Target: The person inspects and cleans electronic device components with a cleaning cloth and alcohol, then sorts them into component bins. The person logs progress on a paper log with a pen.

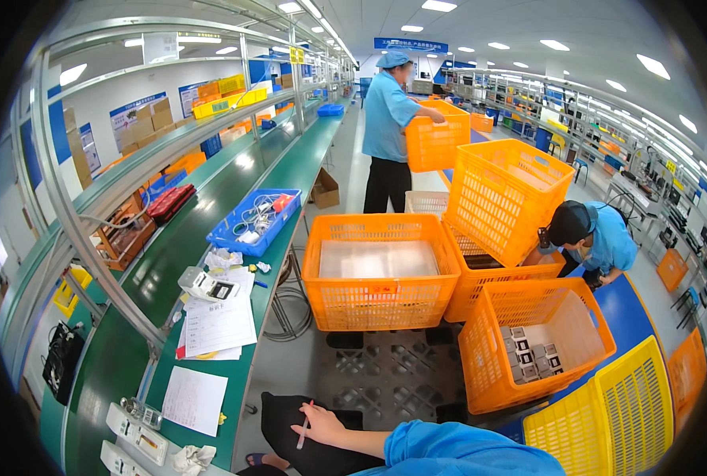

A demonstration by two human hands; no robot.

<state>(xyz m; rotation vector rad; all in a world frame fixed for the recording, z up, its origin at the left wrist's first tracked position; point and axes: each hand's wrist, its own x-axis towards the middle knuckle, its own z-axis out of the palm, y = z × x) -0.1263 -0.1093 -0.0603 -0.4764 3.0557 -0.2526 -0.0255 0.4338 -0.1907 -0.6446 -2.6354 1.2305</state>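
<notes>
My right hand [322, 424] rests over my dark-trousered knee at the bottom of the view, its blue-sleeved arm coming in from the lower right. A slim whitish pen [301, 436] with a red end is held between its fingers. My left hand is outside the picture. On the green bench to the left, nearest that hand, lies a handwritten sheet [195, 401]. Farther along are a printed form [220, 325] on a stack of papers, a white boxy device [207, 284] and a blue pen [261, 284].
A blue bin [256, 222] of cables stands on the bench. Orange crates [381, 305] sit ahead on a dark pallet [385, 369]; one crate [480, 381] at right holds small grey units. A yellow crate [639, 404] is near right. One person [385, 119] carries a crate; another [607, 238] bends over.
</notes>
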